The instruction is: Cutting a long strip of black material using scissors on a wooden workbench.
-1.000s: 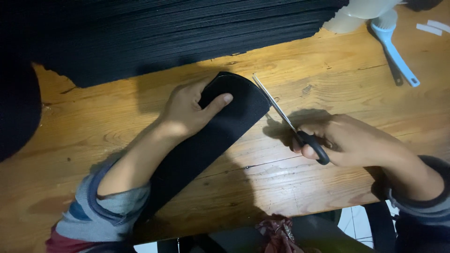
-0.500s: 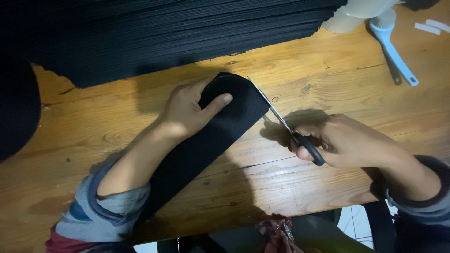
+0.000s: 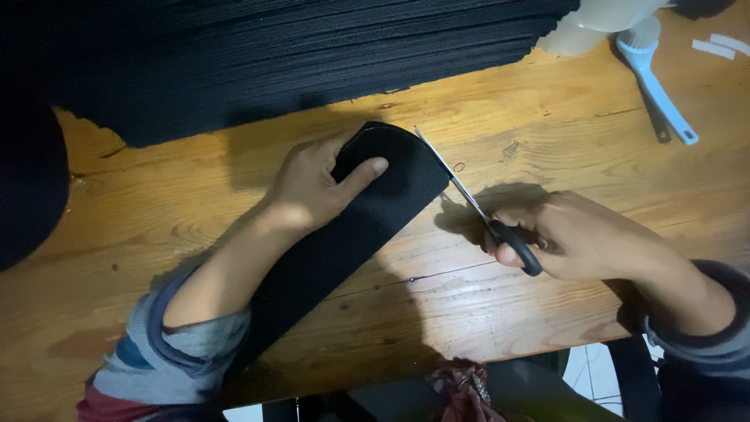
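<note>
A long black fabric strip [image 3: 336, 250] with a rounded far end lies diagonally on the wooden table [image 3: 484, 312]. My left hand [image 3: 316, 184] presses flat on that rounded end, fingers spread over it. Black-handled scissors [image 3: 476, 207] are in my right hand [image 3: 570, 234], to the right of the strip. Their blades point up-left along the strip's right edge, with the tips close to its rounded corner.
A big stack of black fabric [image 3: 273, 62] covers the far side of the table. A light blue brush [image 3: 656, 86] and a white container [image 3: 594, 23] lie at the far right. The table's near edge runs along the bottom, with dark cloth [image 3: 461, 391] below it.
The scissors slid up-left along the strip's edge toward the rounded corner, and the blades look more closed. My left hand has stayed in place.
</note>
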